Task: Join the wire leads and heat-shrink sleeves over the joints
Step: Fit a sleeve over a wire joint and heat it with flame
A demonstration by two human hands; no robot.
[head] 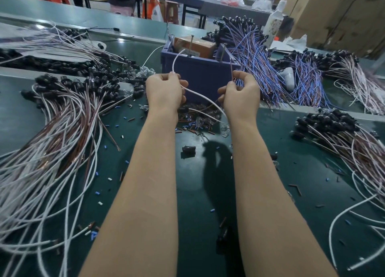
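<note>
Now both your forearms stretch out over the desk [193, 193], left hand [164, 91] with its grip pinched on the white wire [200, 96], right hand [239, 95] clamped round a brown wire [231, 70].

The single camera sits on my head, facing forward and down along my forearms onto the green worktable [260, 172]. It's close in: my left hand [164, 91] and right hand [239, 95] sit mid-frame. The wide lens also catches the blue bin [200, 76] above them and cardboard boxes [337, 12] at upper right.
</note>
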